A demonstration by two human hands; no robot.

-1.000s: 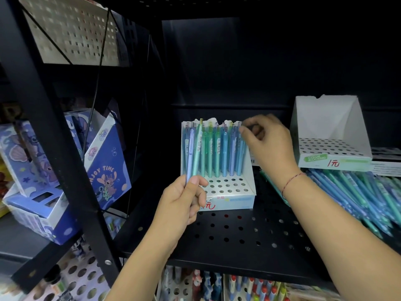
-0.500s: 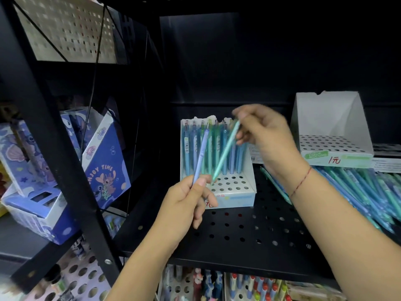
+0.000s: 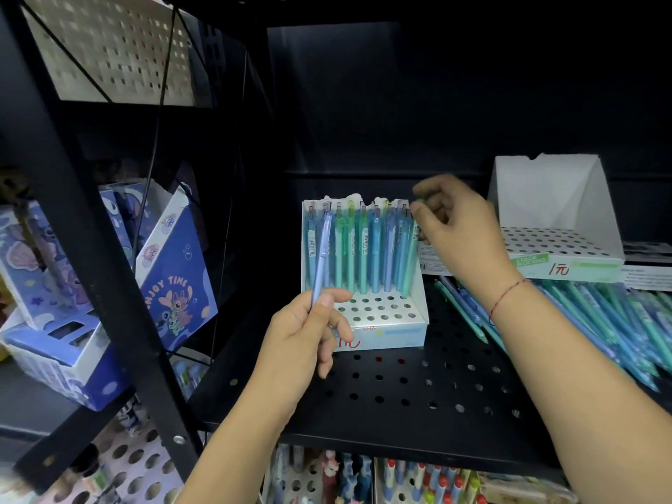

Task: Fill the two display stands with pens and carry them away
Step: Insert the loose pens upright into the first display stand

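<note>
Matt black metal shelf [image 3: 400,394], white cardboard stand [image 3: 385,332]

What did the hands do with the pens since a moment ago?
The right hand moved its green pen from in front of the stand back to the right end of the pen row, top still pinched. The left hand still holds the pale blue pen upright. The empty stand and loose pens stayed put.
</note>
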